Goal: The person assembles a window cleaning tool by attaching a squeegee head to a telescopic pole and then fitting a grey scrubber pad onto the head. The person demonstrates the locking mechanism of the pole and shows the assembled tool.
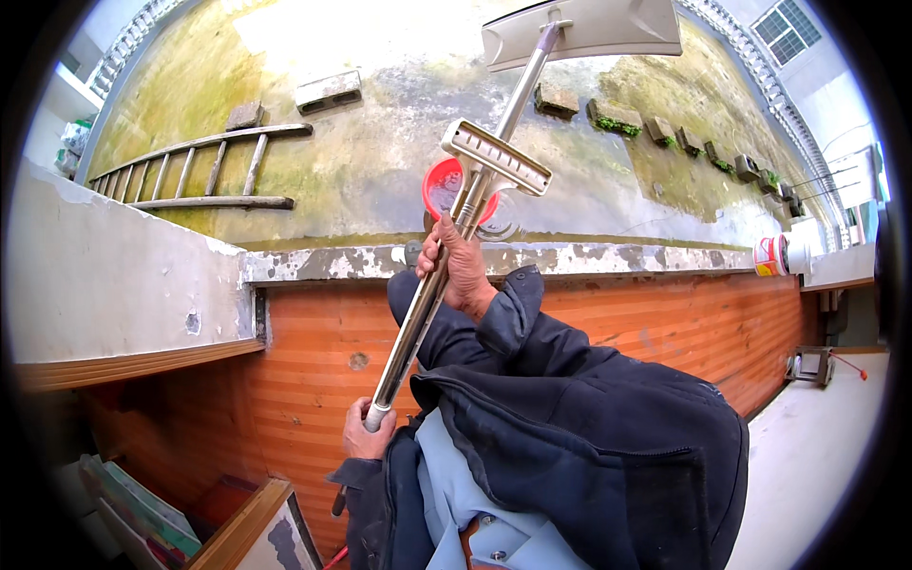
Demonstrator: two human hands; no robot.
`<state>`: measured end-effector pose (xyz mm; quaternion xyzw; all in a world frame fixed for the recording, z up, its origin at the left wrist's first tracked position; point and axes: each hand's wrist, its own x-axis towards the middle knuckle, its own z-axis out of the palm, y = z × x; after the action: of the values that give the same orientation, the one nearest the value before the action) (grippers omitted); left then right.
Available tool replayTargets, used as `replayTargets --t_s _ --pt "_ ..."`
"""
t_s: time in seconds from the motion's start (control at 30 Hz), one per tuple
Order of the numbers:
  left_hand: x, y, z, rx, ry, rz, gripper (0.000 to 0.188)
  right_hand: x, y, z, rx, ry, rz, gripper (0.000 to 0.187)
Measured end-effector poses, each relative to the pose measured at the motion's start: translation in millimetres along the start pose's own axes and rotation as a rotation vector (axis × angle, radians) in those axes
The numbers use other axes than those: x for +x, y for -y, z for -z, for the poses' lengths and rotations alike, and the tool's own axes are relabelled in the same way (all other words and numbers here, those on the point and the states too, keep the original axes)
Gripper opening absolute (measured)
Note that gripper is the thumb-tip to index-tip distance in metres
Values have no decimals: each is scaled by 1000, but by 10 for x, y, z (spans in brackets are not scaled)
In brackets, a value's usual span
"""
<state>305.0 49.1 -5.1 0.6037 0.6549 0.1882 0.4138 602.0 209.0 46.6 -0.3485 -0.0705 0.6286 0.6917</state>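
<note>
Both my hands hold one long-handled tool, which looks like a flat mop (413, 332), slanting away and to the right. My left hand (369, 432) is closed round the near end of its metal pole, by my left side. Farther up, my right hand (463, 266) wraps the pole's middle. A pale crosspiece with slots (499, 158) sits across the pole beyond that hand. The wide, pale flat head (608, 28) is raised at the far end. Under the pole, past the ledge, stands a red bucket (439, 185) with liquid inside, partly hidden.
A peeling ledge (608, 258) crosses in front of me, above an orange striped surface (617, 313). Beyond it, a wooden ladder (209, 202), a hollow block (329, 92) and several mossy blocks (616, 118) lie on stained concrete. A white-and-red tub (770, 256) stands at right.
</note>
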Motion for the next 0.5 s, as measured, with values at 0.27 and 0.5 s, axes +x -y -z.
replayTargets --t_s 0.27,0.5 --pt "431 -275 -314 151 38 92 37 -205 -428 119 -91 -14 -97 39" --pt "344 205 -625 55 124 157 31 -459 -569 224 -226 5 -119 37"
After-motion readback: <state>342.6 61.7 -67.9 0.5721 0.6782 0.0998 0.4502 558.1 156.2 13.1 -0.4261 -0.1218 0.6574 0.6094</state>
